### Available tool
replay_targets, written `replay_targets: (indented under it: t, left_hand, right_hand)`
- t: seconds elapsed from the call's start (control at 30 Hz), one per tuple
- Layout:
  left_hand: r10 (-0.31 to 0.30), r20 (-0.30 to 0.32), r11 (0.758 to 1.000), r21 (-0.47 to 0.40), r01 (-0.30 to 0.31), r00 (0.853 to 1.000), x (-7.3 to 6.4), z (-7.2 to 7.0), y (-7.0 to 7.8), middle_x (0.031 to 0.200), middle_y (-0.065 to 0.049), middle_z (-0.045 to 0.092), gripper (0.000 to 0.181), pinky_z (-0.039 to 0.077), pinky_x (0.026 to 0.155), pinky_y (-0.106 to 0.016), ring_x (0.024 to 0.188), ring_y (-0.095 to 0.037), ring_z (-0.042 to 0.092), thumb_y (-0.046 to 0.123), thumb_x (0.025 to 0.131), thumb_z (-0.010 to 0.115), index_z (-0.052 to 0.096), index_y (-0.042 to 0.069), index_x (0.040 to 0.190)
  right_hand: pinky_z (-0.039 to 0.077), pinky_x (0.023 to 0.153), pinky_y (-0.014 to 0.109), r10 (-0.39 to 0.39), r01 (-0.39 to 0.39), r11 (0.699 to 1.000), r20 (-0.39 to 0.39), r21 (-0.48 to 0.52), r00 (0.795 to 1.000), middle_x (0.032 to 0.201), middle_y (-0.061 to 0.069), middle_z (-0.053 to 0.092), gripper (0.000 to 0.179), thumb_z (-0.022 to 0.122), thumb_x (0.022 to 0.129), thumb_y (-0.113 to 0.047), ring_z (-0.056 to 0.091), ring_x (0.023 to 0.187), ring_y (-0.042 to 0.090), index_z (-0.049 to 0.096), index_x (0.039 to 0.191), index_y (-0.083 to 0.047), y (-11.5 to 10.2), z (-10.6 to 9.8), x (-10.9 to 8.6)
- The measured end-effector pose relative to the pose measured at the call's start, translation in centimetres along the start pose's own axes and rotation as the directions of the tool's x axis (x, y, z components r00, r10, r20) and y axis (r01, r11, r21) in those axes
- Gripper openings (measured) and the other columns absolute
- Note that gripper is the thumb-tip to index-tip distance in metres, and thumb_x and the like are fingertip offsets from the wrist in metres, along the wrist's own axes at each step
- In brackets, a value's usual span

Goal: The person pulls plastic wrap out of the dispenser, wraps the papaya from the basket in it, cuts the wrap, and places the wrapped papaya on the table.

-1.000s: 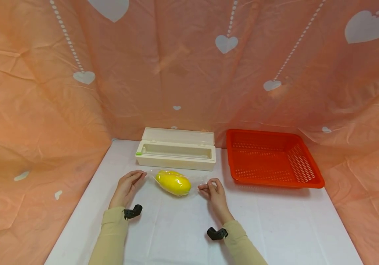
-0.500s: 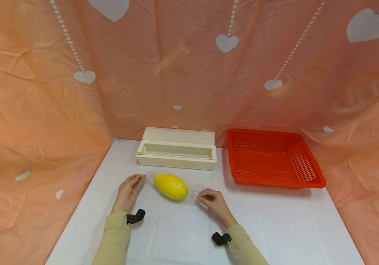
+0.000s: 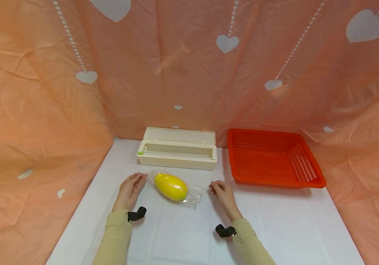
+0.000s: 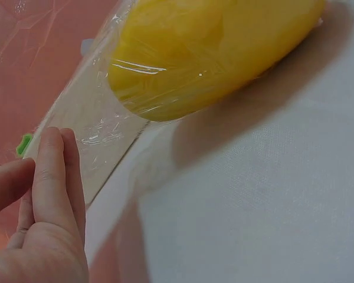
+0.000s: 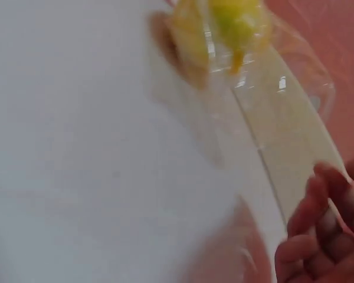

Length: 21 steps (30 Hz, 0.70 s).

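Observation:
A yellow oval fruit [image 3: 171, 187] lies wrapped in clear plastic wrap [image 3: 194, 197] at the middle of the white table. Its greenish end and small stem show through the film in the right wrist view. My left hand [image 3: 130, 190] pinches the left end of the wrap between thumb and fingertips. To the right of the fruit, my right hand [image 3: 223, 197] is apart from the film, its fingers [image 5: 307, 206] loosely curled around nothing. The film's right end spreads loose and crinkled beside the fruit.
Behind the fruit stands a long cream plastic-wrap box [image 3: 177, 161], lid raised, with a green slider [image 3: 140, 152] at its left front edge. A red perforated basket [image 3: 276, 180] sits at the back right. A pink curtain with hearts [image 3: 189, 73] closes off the back and sides.
My right hand has let go of the wrap's right end and moved away to the right. The fruit has shifted slightly left and toward me. My left hand stays at the left end.

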<state>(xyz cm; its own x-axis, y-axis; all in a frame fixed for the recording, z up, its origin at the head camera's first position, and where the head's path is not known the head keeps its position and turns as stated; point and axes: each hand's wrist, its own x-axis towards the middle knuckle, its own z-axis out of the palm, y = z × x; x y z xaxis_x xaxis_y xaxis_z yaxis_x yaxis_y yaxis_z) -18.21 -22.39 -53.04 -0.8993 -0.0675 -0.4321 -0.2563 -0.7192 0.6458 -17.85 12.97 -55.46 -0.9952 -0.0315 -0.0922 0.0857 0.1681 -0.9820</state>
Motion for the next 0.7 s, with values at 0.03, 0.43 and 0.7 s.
replay_targets:
  t: [0.03,0.43,0.7]
  left_hand:
    - [0.002,0.003,1.0,-0.001,-0.002,1.0,0.0,0.1,0.0,0.118,-0.014,0.046,0.039,0.039,0.103,-0.029,0.107,-0.017,0.06,0.003,0.102,0.041,0.028,-0.005,0.138]
    - [0.016,0.021,0.999,0.028,-0.017,1.0,-0.3,-0.2,0.2,0.135,-0.02,0.037,0.048,0.04,0.102,-0.028,0.109,-0.018,0.06,0.001,0.101,0.041,0.021,-0.007,0.144]
    - [0.034,-0.026,0.98,0.196,-0.029,0.999,-1.8,-0.8,-0.1,0.139,-0.022,0.034,0.052,0.042,0.102,-0.035,0.12,-0.026,0.052,0.015,0.102,0.045,0.023,-0.004,0.146]
  right_hand:
    - [0.049,0.052,0.028,-0.013,0.013,1.0,-0.006,-0.006,1.0,0.079,0.018,0.065,0.024,0.059,0.095,-0.014,0.058,0.066,0.023,0.067,0.093,0.008,-0.2,0.2,0.4]
    - [0.05,0.061,0.026,0.092,-0.001,0.977,0.419,-0.213,0.903,0.088,0.004,0.067,0.041,0.075,0.083,-0.032,0.059,0.075,0.018,0.065,0.111,-0.003,-2.4,3.6,1.8]
    - [0.054,0.068,0.027,0.123,-0.028,0.975,0.432,-0.219,0.893,0.094,0.005,0.069,0.042,0.078,0.081,-0.027,0.062,0.08,0.018,0.063,0.111,-0.002,-2.2,4.2,1.4]
